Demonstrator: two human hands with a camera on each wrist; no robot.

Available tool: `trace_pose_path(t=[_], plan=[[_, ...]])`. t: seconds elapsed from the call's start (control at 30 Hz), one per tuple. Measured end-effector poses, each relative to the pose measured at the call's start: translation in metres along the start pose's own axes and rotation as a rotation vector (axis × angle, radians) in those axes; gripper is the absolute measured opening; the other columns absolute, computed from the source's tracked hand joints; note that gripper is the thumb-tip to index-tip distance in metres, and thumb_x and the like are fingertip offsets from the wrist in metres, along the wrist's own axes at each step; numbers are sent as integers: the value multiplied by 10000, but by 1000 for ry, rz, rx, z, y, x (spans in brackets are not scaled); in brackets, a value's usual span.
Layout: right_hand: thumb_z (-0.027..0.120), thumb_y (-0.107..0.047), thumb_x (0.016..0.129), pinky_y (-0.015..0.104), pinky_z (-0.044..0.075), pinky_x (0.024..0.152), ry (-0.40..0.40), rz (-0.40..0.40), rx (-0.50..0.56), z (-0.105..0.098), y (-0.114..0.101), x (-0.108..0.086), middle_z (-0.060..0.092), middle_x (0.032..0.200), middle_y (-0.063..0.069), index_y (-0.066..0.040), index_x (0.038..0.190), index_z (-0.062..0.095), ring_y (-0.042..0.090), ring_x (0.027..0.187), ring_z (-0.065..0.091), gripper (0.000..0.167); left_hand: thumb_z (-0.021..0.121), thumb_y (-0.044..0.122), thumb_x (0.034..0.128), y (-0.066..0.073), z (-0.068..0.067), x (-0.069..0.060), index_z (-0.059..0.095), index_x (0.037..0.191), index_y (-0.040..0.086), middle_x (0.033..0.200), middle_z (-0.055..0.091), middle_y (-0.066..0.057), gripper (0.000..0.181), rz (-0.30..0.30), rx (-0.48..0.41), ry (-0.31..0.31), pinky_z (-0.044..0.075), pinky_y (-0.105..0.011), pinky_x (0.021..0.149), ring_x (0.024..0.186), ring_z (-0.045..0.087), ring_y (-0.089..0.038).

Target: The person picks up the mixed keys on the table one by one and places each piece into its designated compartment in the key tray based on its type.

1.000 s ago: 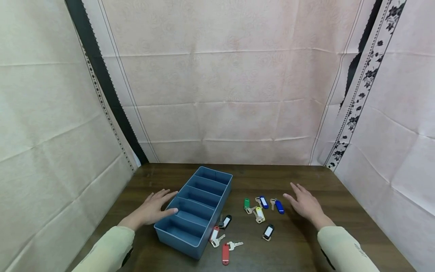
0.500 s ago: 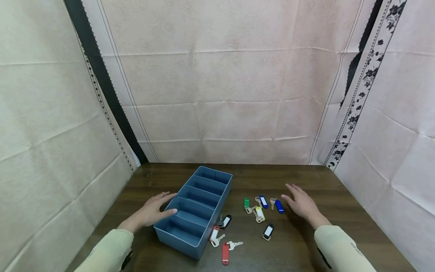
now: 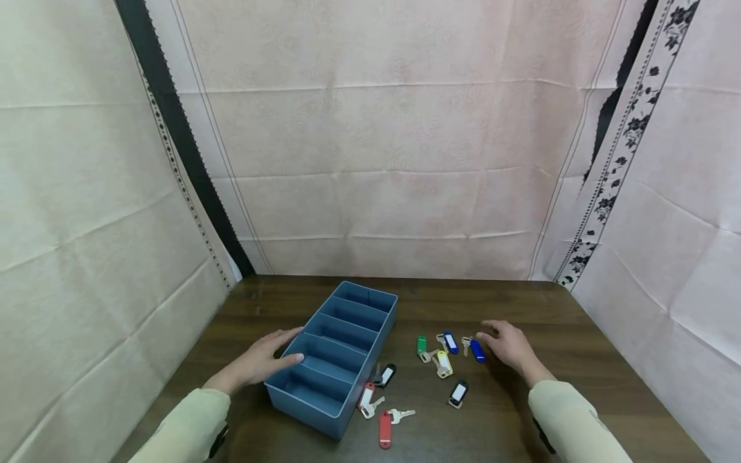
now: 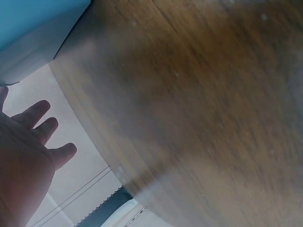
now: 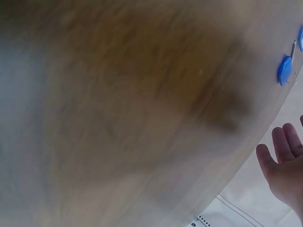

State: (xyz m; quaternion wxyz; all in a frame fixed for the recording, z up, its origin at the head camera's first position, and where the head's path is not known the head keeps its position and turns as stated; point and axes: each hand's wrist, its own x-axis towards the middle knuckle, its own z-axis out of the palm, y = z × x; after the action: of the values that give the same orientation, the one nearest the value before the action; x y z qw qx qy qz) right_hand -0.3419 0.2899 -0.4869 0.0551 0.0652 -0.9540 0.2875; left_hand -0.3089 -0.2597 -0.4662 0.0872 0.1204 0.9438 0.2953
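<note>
Blue box (image 3: 303,413) on the table (image 3: 480,434), left hand (image 3: 257,362) at its rim

Standing on dark wood, far end angled rightward, divided into five compartments. At the box's left side: left hand, fingers relaxed and spread, thumb tip over the rim, clasping nothing; whether pressing on the rim, impossible to tell.

Close along the box's right wall: key with black tag (image 3: 388,375) and, just nearer, key with white-labelled red tag (image 3: 367,394). Slightly right of the box's near corner: key with plain red tag (image 3: 384,429).

Farther right of the box, bunched together: keys with green tag (image 3: 421,345), yellow tag (image 3: 443,361) and white-labelled blue tag (image 3: 451,343). Right of the box's near half: second black tag (image 3: 459,391).

Farthest right of the box among the keys: one with plain blue tag (image 3: 477,351). Just beyond it: right hand (image 3: 512,349), fingers loosely bent, grasping nothing.

Behind the box: creased pale cloth (image 3: 376,141).
</note>
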Motion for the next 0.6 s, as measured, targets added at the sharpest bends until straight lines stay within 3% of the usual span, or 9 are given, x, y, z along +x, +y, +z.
trace_pose_path(t=[0.23,0.6], plan=[[642,-222,974,615,423,969,-5,56,69,7,2,5,600,1268,275,21,1247,640,462,1176,547,365,570,541,963,1,0,0,334,1559,271,1580,279,-227,695,16,11,-3,156,-791,1026,1435,175,-522],[674,-211,945,605,425,956,7,30,34,16,5,13,662,1160,230,-2,1122,706,454,1129,570,275,561,550,965,-1,1,-1,327,1560,285,1577,266,-250,692,21,23,-7,140,-792,1029,1427,175,-540]])
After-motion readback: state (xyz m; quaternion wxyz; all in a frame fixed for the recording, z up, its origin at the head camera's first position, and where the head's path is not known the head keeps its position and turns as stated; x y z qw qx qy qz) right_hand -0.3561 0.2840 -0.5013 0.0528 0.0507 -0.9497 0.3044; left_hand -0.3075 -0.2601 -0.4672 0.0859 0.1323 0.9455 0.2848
